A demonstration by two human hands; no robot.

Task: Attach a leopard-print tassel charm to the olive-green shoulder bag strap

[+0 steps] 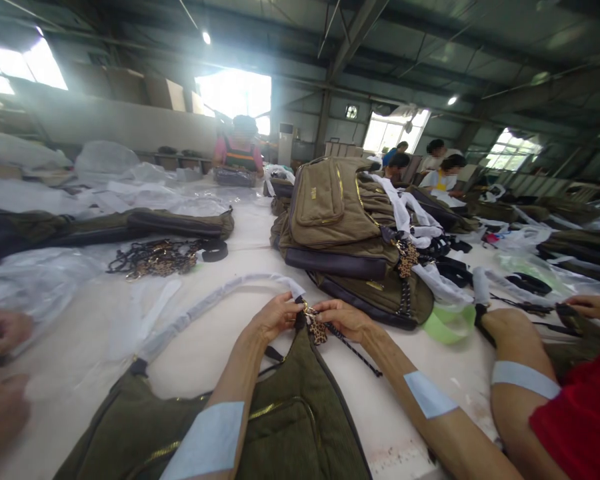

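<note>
My left hand [275, 317] pinches the end of a white-wrapped bag strap [205, 313] at a small metal clasp [307, 310]. My right hand [340, 319] grips a leopard-print fabric tab [318, 331] at the same clasp, and a black braided cord [355, 351] trails from it. Below my forearms lies an olive corduroy bag [290, 420] with gold zips, and the strap runs from its far left corner. The clasp is partly hidden by my fingers.
A co-worker's hands [0, 360] work at the left table edge, and another hand [595, 308] with a red sleeve is at the right. A stack of olive bags [340, 213] rises ahead. Black chains [155, 260] and plastic wrap [35, 283] lie on the white table.
</note>
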